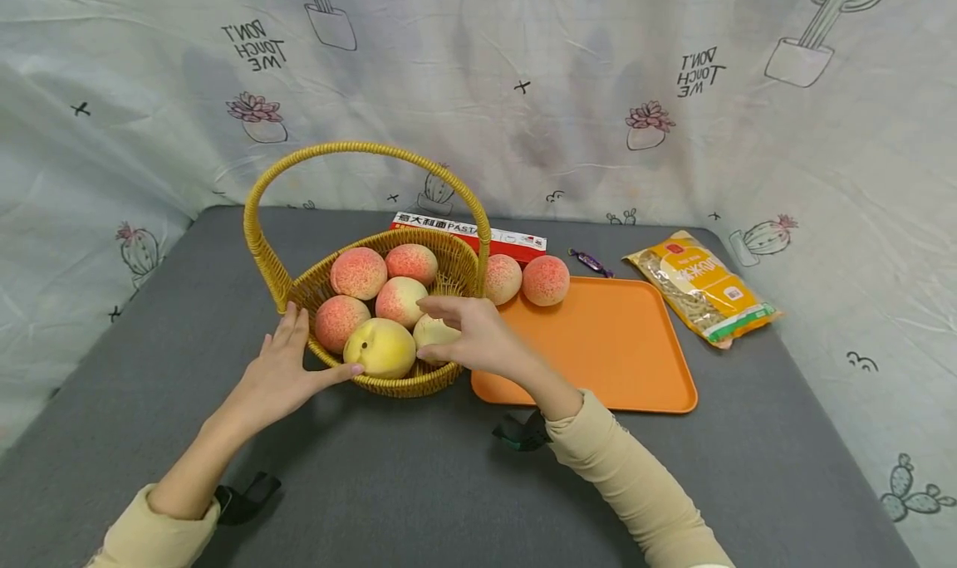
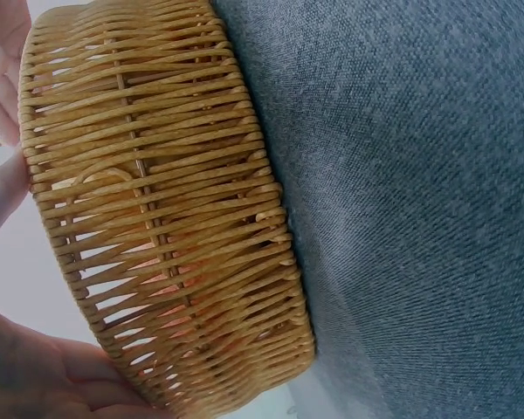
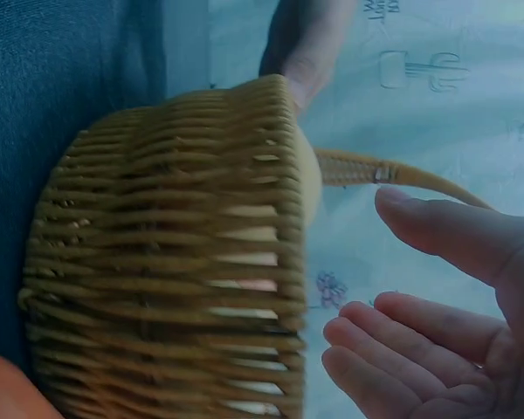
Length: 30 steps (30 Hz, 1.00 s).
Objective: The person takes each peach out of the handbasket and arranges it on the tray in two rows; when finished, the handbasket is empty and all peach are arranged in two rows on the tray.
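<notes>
Pale yellow, the peach (image 1: 432, 332) under our right hand (image 1: 478, 335) sits at the near right of the basket (image 1: 441, 279), at about five o'clock from the basket's middle, tucked against the wicker rim. Our right hand arches over it from the right: the fingers (image 1: 441, 306) reach across its top toward nine o'clock, the thumb comes in low at its near side, and the hand curls round the fruit without our being able to tell how firmly it presses. In the right wrist view the fingers (image 3: 393, 336) look loosely bent and apart beside the wicker wall, so we judge the hold as just forming. The peach lies directly below the palm, with no long axis to speak of.

Just beside it, at nine o'clock, lies a bigger yellow peach (image 1: 380, 348), and four pink peaches (image 1: 359, 272) fill the far half. Our left hand (image 1: 280, 373) rests flat against the basket's near left wall, fingers straight, thumb touching the rim by the yellow peach; it grips nothing.

Outward at three o'clock lies an orange tray (image 1: 598, 344), touching the basket, with two more peaches (image 1: 545, 280) at its far edge. Beyond are a pasta box (image 1: 467, 229), a candy (image 1: 591, 261) and a noodle bag (image 1: 701, 287).
</notes>
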Available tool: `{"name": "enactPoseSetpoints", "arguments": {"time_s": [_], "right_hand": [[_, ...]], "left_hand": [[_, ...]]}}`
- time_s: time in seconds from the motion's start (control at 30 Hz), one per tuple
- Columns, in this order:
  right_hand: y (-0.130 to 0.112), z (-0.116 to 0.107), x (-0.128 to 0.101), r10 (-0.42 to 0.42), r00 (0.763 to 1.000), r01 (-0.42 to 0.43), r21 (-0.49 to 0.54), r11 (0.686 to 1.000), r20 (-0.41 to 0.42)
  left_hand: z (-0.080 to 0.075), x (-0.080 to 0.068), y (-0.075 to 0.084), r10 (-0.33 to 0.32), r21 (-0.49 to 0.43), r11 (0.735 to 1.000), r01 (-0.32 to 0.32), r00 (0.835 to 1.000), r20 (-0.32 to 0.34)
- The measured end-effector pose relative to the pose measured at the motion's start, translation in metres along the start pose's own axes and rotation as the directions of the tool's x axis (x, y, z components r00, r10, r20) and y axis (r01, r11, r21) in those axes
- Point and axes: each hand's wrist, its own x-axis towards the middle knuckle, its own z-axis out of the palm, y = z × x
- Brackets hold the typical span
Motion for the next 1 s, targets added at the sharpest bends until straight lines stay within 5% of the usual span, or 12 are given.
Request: {"name": "enactPoseSetpoints", "arguments": {"time_s": [0.43, 1.0], "right_hand": [[-0.001, 0.014, 0.013, -0.017, 0.996, 0.039, -0.278, 0.960, 0.083], [0.001, 0.021, 0.021, -0.064, 0.991, 0.098, -0.316, 0.944, 0.116]], "left_hand": [[0.001, 0.001, -0.002, 0.013, 0.003, 1.000, -0.012, 1.000, -0.010], [0.001, -0.001, -0.002, 0.020, -0.015, 1.000, -0.020, 1.000, -0.018]]}}
